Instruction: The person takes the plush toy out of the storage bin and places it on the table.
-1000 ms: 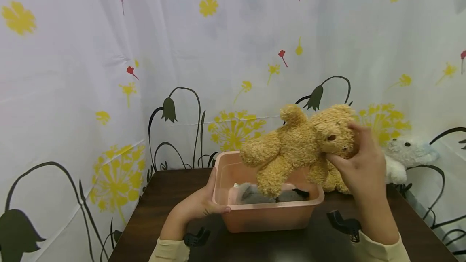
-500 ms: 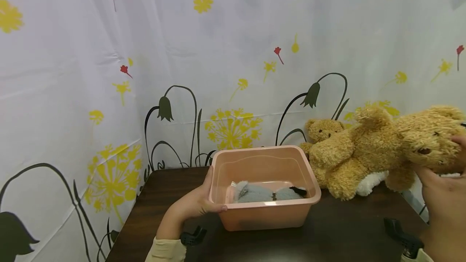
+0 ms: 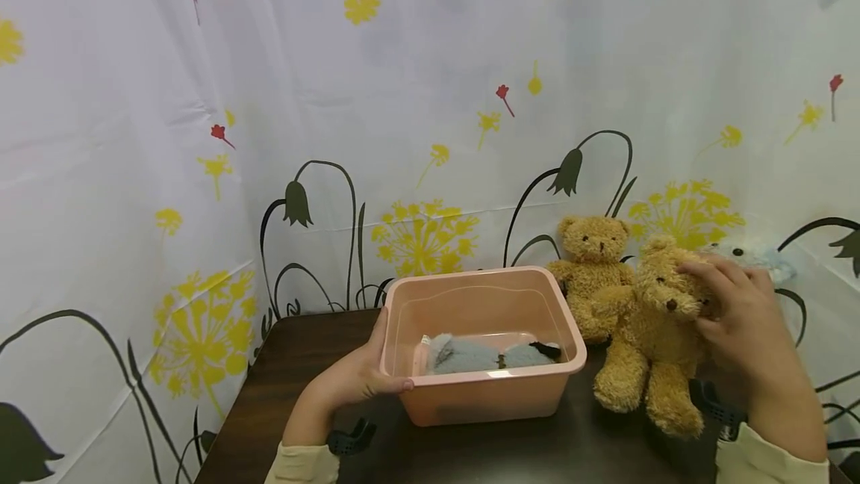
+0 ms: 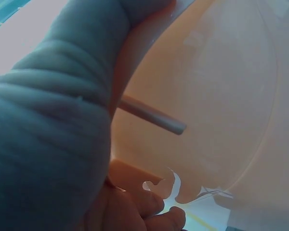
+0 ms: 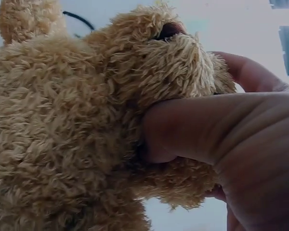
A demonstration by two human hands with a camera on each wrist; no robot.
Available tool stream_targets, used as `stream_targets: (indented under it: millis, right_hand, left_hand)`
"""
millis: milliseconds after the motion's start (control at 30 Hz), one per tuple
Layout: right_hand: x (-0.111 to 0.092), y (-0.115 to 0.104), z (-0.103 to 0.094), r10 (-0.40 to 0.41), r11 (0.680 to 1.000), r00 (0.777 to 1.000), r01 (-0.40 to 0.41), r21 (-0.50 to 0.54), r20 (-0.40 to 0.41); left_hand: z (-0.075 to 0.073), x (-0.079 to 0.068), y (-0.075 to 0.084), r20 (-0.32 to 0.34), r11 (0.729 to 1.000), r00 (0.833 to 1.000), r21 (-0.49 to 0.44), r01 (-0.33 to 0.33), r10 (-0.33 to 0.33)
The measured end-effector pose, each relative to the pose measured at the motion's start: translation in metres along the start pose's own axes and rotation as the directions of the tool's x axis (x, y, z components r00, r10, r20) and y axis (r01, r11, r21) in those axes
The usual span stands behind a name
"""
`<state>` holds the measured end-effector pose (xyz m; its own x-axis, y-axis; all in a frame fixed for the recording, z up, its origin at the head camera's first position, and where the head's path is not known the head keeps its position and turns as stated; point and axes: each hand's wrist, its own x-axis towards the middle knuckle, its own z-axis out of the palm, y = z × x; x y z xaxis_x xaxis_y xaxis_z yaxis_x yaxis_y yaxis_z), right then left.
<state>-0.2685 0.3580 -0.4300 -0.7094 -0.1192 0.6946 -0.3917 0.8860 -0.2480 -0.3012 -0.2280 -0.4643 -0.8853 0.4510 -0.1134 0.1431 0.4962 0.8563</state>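
- The teddy bear [image 3: 661, 342], over the pink basin [image 3: 487, 403] a second ago, is now upright right of the basin; contact with the tabletop [image 3: 298, 338] is unclear.
- The right hand [image 3: 746, 312] is curled round its head.
- The left hand [image 3: 356, 373] grips the basin's left rim.
- That seems to leave only the blue-grey plush [image 3: 470, 357] inside the basin.

Monitoring remotely, I can read no text, label, brand, number or sign in the head view or either wrist view. A small pale patch [image 3: 425, 343] beside the grey-blue plush [image 3: 466, 357] in the pink bin [image 3: 484, 400] is too small for me to decipher.
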Motion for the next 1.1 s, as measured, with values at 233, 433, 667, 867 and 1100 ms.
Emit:
stream_targets:
  millis: [233, 433, 667, 867, 1100]
  right_hand:
    - [0.005, 0.009, 0.037, -0.083, 0.993, 0.987, 0.070, 0.093, 0.136]
    - [0.008, 0.012, 0.070, -0.148, 0.981, 0.970, 0.120, 0.150, 0.192]
    - [0.007, 0.008, 0.092, -0.090, 0.979, 0.936, 0.019, 0.205, 0.341]
    - [0.011, -0.011, 0.079, -0.066, 0.979, 0.918, -0.015, 0.202, 0.390]
    - [0.008, -0.015, 0.086, 0.031, 0.968, 0.855, -0.155, 0.197, 0.517]
  left_hand:
    - [0.000, -0.001, -0.001, 0.002, 0.999, 1.000, -0.017, -0.030, 0.030]
    - [0.001, 0.000, -0.002, -0.005, 1.000, 1.000, -0.006, -0.020, 0.019]
    - [0.001, 0.000, -0.001, -0.006, 1.000, 1.000, -0.002, -0.012, 0.012]
    - [0.001, 0.000, -0.001, -0.004, 1.000, 1.000, 0.002, -0.001, 0.001]
    - [0.001, 0.001, -0.002, 0.005, 1.000, 1.000, 0.005, -0.016, 0.016]
